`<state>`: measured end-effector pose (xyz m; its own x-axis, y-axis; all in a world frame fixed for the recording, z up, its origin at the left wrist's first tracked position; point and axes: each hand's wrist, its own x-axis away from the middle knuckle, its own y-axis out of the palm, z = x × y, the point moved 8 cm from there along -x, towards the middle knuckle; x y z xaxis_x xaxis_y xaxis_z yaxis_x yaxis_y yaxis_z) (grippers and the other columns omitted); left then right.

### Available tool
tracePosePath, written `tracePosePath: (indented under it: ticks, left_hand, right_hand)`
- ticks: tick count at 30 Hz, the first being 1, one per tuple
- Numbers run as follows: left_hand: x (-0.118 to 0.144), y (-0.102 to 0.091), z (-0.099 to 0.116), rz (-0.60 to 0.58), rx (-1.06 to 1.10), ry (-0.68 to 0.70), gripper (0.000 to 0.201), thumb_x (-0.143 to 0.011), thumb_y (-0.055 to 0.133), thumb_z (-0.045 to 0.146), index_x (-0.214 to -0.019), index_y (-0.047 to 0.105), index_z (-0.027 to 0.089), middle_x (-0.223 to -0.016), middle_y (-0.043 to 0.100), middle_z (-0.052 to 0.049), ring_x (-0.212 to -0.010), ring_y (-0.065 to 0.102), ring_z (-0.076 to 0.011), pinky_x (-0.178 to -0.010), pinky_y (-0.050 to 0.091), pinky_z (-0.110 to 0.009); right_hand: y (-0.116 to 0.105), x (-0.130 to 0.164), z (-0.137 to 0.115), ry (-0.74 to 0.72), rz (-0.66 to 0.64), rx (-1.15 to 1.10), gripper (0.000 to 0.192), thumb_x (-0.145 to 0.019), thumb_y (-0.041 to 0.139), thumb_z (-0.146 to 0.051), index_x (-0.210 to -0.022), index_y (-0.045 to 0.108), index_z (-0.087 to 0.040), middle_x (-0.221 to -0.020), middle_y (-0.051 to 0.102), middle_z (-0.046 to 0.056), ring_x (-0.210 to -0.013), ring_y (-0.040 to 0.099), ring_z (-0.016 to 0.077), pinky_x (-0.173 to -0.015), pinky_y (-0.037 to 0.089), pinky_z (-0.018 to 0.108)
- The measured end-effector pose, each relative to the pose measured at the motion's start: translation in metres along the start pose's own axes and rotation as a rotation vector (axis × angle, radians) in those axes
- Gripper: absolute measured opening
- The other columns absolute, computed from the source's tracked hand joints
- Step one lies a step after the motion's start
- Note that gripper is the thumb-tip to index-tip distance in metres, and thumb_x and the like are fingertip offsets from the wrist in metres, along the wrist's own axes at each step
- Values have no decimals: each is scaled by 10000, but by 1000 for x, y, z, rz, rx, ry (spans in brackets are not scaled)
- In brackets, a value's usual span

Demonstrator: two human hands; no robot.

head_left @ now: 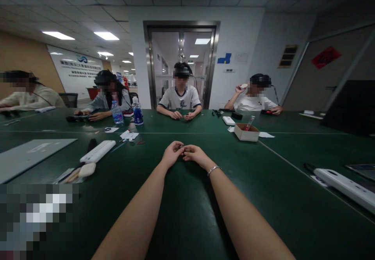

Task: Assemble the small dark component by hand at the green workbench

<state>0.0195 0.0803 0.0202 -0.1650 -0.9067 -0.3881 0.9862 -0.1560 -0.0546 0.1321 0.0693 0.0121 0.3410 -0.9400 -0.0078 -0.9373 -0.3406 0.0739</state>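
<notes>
My left hand (pixel 172 154) and my right hand (pixel 197 155) meet over the middle of the green table (pixel 187 217). The fingertips of both are closed in a pinch and touch each other. Between them is a tiny dark or shiny thing, too small to name and mostly covered by the fingers. A silver bracelet (pixel 214 170) circles my right wrist. Both forearms reach forward from the bottom of the view.
Left of my hands lie a white power strip (pixel 98 151), a grey board (pixel 35 154) and paper scraps (pixel 129 135). Two bottles (pixel 137 112) stand beyond. An open cardboard box (pixel 246 134) and another power strip (pixel 345 187) are to the right. Several people sit opposite.
</notes>
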Motion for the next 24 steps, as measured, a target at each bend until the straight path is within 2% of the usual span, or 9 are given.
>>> tracePosePath:
  ticks: [4,8,10,14,19,24]
  left_hand:
    - [1,4,0,-38,0,-12,256,-741,653,291,-951,592,158,-855,627,-49,-738,616,-135,-686,520,-272]
    - [-1,-3,-6,14,-114,-55,234,-781,601,295,-970,648,164,-975,629,-84,-685,607,-120,-674,513,-275]
    - [-1,-5,-6,38,-150,-49,243,-769,612,293,-970,666,166,-1006,632,-89,-688,599,-117,-679,508,-266]
    - [0,-4,-1,5,-159,-41,292,-754,625,317,-997,661,159,-962,657,-85,-705,597,-130,-664,498,-254]
    - [1,-6,3,29,-187,-20,258,-748,628,312,-956,663,164,-917,661,-80,-740,605,-142,-655,498,-246]
    - [1,-7,0,42,-183,-64,247,-744,627,305,-938,650,154,-873,660,-73,-664,600,-126,-635,499,-252]
  right_hand:
    - [-4,-2,4,3,13,-33,223,-794,565,1,-983,571,-117,-811,650,46,-589,649,99,-577,567,197]
    - [-6,-4,6,-7,24,-4,285,-792,580,-17,-1053,562,-130,-784,644,29,-557,638,93,-548,564,195]
    - [-5,-4,5,-17,13,41,235,-785,601,-34,-1002,585,-122,-766,645,26,-544,630,86,-522,554,173]
    - [-2,-4,3,-36,3,82,144,-778,628,-71,-912,609,-122,-728,648,21,-526,623,83,-477,531,146]
    - [-2,-3,1,-26,23,65,157,-761,626,-32,-895,609,-112,-745,660,29,-504,622,83,-465,521,148]
    - [-2,-2,2,-9,9,107,96,-760,627,-36,-833,626,-99,-695,659,23,-506,621,80,-469,508,136]
